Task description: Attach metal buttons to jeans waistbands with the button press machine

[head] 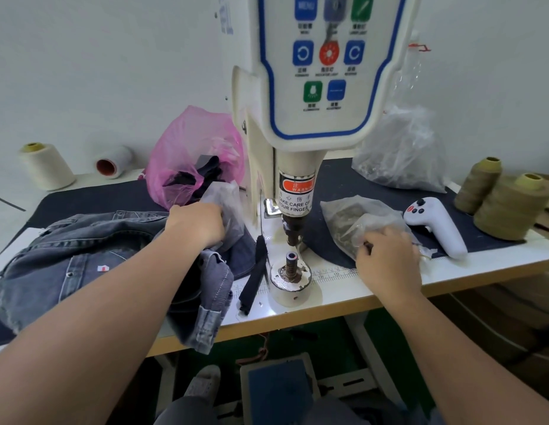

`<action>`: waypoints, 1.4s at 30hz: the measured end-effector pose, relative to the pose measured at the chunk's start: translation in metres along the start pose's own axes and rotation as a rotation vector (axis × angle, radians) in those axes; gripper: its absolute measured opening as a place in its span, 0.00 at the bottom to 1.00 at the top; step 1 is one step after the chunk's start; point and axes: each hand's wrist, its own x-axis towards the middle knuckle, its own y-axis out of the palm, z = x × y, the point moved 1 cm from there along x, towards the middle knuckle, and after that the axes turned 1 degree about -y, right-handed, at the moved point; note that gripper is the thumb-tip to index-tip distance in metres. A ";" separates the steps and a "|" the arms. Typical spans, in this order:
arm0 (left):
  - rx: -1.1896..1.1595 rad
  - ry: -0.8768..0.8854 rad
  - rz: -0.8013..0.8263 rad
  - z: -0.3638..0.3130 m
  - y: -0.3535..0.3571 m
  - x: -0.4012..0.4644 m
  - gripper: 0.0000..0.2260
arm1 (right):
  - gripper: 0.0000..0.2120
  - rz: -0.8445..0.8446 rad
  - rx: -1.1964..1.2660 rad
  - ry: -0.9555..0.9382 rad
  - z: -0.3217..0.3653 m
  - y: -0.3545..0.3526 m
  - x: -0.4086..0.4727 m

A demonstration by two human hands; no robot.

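We see the button press machine (297,124) standing at the middle of the desk (343,297), its lower die post (291,262) bare on the round base near the front edge. The grey jeans (92,259) lie heaped at the left end of the desk, 1 folded part hanging over the front edge. Our left hand (197,224) reaches into a clear plastic bag (227,207) just left of the machine column, fingers curled into the film; what they hold inside we cannot tell. Our right hand (386,256) rests on a second clear bag of small metal parts (349,222) right of the die, fingertips pinching at its near edge. A dark cloth strip (254,277) lies between the jeans and the base. A pink bag (190,148) sits behind the left hand, a white controller (432,225) and 2 olive thread cones (497,200) toward the right end, 2 white spools (46,165) at the back left corner.
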 end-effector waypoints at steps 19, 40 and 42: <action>0.027 -0.003 -0.077 -0.007 0.005 -0.008 0.12 | 0.08 -0.035 -0.020 0.146 0.003 0.003 -0.003; -0.025 0.019 -0.166 -0.008 0.008 -0.014 0.08 | 0.12 -0.051 0.136 0.072 0.000 0.001 -0.004; -0.052 -0.001 -0.215 -0.008 0.010 -0.016 0.06 | 0.11 -0.072 0.183 0.048 -0.001 0.001 -0.004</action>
